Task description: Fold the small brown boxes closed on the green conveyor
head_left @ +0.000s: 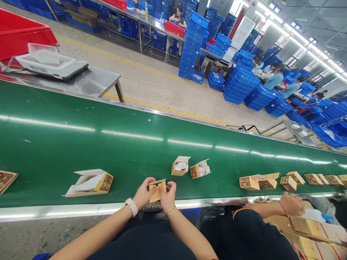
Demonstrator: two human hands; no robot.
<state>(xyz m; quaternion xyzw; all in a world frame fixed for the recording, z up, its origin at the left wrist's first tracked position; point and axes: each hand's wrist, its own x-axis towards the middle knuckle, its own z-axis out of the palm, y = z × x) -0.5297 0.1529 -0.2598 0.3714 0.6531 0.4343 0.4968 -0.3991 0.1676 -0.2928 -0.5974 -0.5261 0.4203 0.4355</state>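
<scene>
Between my two hands is a small tan cardboard box (155, 196), held over the near edge of the green conveyor belt (130, 155). My left hand (145, 193) grips its left side, fingers curled round it. On the other side my right hand (168, 195) grips it, thumb on the front near the top flap. Just beyond sit two small open boxes, one (180, 167) beside the other (200, 169), each with a white plastic bag inside. Left of my hands lies a larger-looking open box (105, 182) on its side, a white bag showing in its mouth.
Several closed or half-closed boxes (249, 183) stand along the belt to the right. A co-worker's hand (292, 204) is over cartons (306, 225) at the right. Across the belt, a scale (54, 66) rests on a metal table (100, 81) near a red bin (24, 34). Stacks of blue crates (192, 47) stand beyond.
</scene>
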